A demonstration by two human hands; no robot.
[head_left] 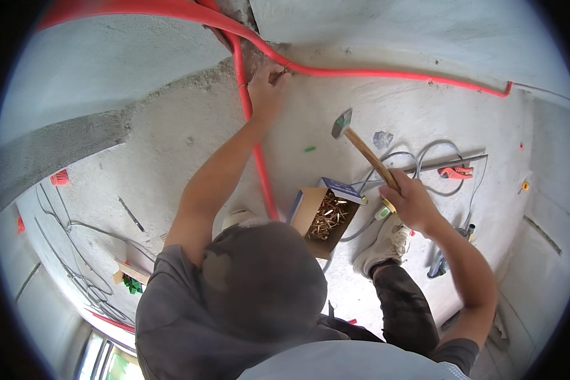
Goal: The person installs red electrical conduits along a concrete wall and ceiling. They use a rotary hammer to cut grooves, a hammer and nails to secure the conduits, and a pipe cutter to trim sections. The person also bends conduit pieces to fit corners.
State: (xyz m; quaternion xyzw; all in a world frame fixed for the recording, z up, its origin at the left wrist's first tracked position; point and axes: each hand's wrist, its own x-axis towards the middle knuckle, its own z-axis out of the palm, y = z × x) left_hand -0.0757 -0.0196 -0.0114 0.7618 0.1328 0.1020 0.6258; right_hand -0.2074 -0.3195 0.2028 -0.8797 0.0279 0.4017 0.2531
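Observation:
My right hand (411, 199) is wrapped round the wooden handle of a hammer (372, 155). The hammer's metal head is raised over the bare concrete floor. At the far end of my reach, my left hand (267, 95) has its fingers drawn together low in the corner, beside two red pipes. One red pipe (367, 73) runs right along the foot of the wall; the other red pipe (246, 95) crosses the floor toward me. What sits between my left fingertips is too small to make out. An open cardboard box (304, 218) of copper-coloured metal fasteners (329, 216) stands between my feet.
My camouflage knee and light shoe (386, 247) are close to the box. Right of it lie a red-handled pipe cutter (456, 173) and looped grey cable (418, 161). At left are a thin dark tool (131, 214), loose cables and a small box with green pieces (133, 284).

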